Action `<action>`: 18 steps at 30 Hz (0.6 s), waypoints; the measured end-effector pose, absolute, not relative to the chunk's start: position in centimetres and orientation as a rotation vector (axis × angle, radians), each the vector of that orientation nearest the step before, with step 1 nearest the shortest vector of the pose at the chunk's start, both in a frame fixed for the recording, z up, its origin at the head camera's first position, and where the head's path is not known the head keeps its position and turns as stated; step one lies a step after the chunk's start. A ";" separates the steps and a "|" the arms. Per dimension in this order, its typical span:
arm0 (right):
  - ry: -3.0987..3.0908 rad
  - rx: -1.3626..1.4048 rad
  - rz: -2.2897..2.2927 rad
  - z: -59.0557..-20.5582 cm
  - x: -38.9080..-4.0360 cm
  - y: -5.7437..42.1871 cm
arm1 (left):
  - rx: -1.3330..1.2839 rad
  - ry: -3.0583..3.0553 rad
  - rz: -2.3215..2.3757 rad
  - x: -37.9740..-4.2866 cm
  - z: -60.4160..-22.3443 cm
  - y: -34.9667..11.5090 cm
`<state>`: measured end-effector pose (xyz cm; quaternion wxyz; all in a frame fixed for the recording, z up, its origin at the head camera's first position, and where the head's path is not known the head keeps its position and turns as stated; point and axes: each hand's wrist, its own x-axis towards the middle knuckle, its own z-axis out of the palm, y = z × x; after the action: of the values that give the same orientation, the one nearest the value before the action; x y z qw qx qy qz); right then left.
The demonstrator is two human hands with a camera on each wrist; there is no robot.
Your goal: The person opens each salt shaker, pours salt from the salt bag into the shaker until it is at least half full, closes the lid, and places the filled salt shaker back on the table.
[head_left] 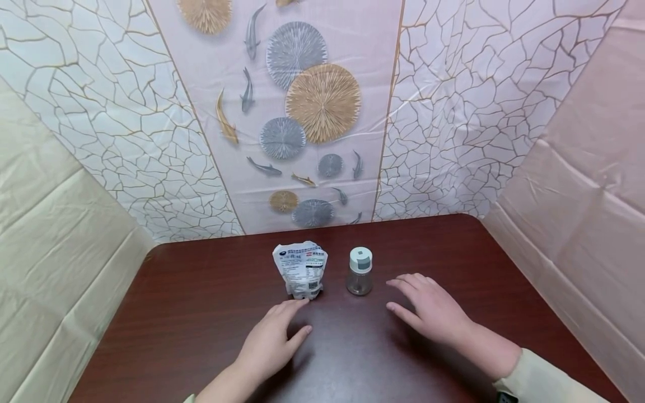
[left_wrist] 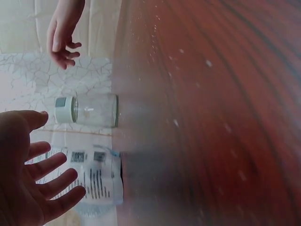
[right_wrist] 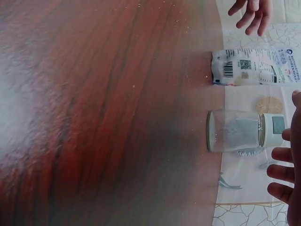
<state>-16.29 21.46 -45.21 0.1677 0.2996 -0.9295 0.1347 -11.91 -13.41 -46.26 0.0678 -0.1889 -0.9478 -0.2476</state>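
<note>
A white printed pouch (head_left: 301,270) stands upright on the dark wooden table, its barcode and square code showing in the right wrist view. To its right is a clear glass jar (head_left: 359,282) with a white lid (head_left: 360,259) that bears a grey patch; the glass looks see-through in both wrist views. My left hand (head_left: 272,338) hovers just in front of the pouch, fingers spread and relaxed, holding nothing. My right hand (head_left: 433,308) is in the air to the right of the jar, its fingers loosely extended and nothing in them.
The reddish-brown table (head_left: 201,313) has a rounded far edge against a patterned cloth backdrop (head_left: 322,168) with fish and round leaf shapes. Beige cloth walls (head_left: 55,252) close in the left and right sides. A pale sleeve (head_left: 544,380) covers the right forearm.
</note>
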 end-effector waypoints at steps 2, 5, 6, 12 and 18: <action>-2.651 0.828 0.403 -45.1 -16.4 21.2 | -0.568 -2.862 -0.769 -12.1 -46.2 -12.9; -2.670 0.794 0.432 -44.8 -16.6 20.8 | -0.554 -2.869 -0.818 -12.7 -46.3 -12.0; -2.676 0.780 0.443 -44.8 -16.6 20.7 | -0.549 -2.871 -0.840 -12.9 -46.4 -11.6; -2.675 0.700 0.553 -44.5 -17.1 19.8 | -0.529 -2.861 -1.004 -14.1 -46.9 -9.4; -2.665 0.630 0.637 -43.9 -17.4 18.5 | -0.509 -2.895 -1.156 -15.4 -47.3 -7.1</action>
<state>-17.45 18.50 -43.88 0.1644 0.2210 -0.9350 0.2234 -15.45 -7.14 -47.29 -0.0082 -0.1610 -0.9166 -0.3659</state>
